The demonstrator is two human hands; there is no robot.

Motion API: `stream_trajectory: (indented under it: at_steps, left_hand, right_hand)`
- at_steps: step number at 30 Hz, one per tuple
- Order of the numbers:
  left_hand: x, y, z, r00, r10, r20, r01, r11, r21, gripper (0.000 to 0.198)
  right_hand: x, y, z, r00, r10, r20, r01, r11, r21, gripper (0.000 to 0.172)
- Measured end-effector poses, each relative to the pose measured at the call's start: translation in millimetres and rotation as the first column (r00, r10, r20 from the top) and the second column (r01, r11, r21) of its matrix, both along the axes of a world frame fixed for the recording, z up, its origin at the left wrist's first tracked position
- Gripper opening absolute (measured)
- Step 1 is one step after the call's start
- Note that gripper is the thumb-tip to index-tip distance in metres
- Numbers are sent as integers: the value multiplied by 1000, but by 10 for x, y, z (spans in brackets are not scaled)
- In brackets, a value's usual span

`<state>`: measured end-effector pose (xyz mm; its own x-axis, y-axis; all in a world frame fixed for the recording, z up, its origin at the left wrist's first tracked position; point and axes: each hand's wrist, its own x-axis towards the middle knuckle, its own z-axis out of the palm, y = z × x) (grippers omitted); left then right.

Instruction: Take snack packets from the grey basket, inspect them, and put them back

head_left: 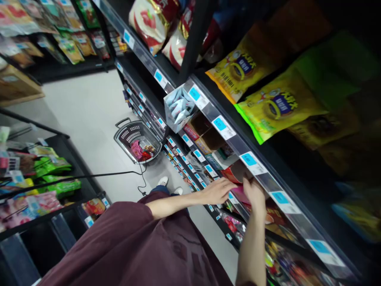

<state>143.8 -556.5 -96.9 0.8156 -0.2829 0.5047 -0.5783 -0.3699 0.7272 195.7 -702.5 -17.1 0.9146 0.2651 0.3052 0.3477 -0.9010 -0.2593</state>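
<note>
Both my hands reach into a dark store shelf below a rail of blue price tags (249,160). My left hand (216,191) lies with fingers stretched toward a red and pink package (238,193) on the shelf, touching it. My right hand (254,193) curls over the same package from the right, fingers bent round its edge. A maroon shirt covers my body at the bottom of the view. Brown and red snack boxes (205,137) stand further along the same shelf.
A grey shopping basket (131,135) with red and pink items sits on the pale floor by the shelf base. Yellow and green snack bags (276,105) fill the shelf above. A clear bin of pale sachets (178,109) hangs on the rail. Another rack (44,178) stands left.
</note>
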Motion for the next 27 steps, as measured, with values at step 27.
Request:
stream_trajectory:
  at_steps: [27]
  left_hand:
    - [-2342, 423, -740, 846, -61, -530, 132, 987, 97, 23]
  right_hand:
    - [-2885, 479, -909, 873, 313, -375, -53, 824, 565, 22]
